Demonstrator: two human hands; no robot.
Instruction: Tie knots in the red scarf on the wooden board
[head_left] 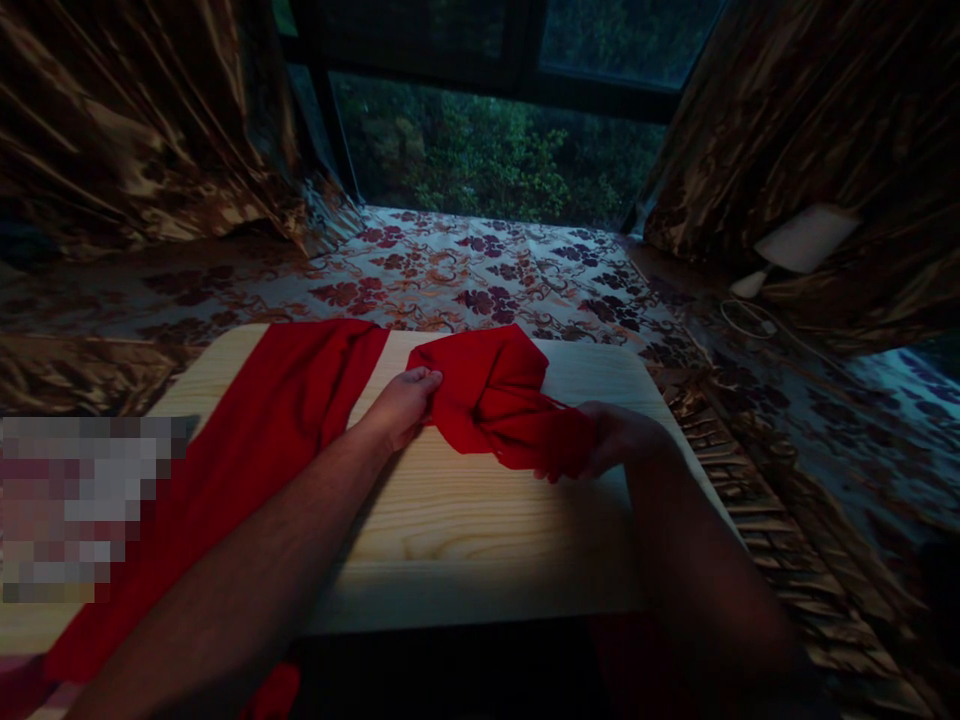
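Note:
A bunched, partly folded red cloth (487, 385) lies over the far middle of a pale wooden table (450, 520). My left hand (411, 400) pinches its left edge between thumb and fingers. At the right end of that cloth, my right hand (611, 440) is closed round the fabric, with some fingertips showing beneath it. What kind of cloth item it is cannot be made out. A second length of red cloth (262, 430) stretches along the table's left side, from the far edge towards me, and my left forearm passes in front of part of it.
Beyond the table is a flower-patterned window seat (480, 260) below a window (495, 150). Brown curtains (135, 120) hang on both sides. A small white lamp (806, 240) with a cord rests at the right. A blurred-out patch covers the left edge.

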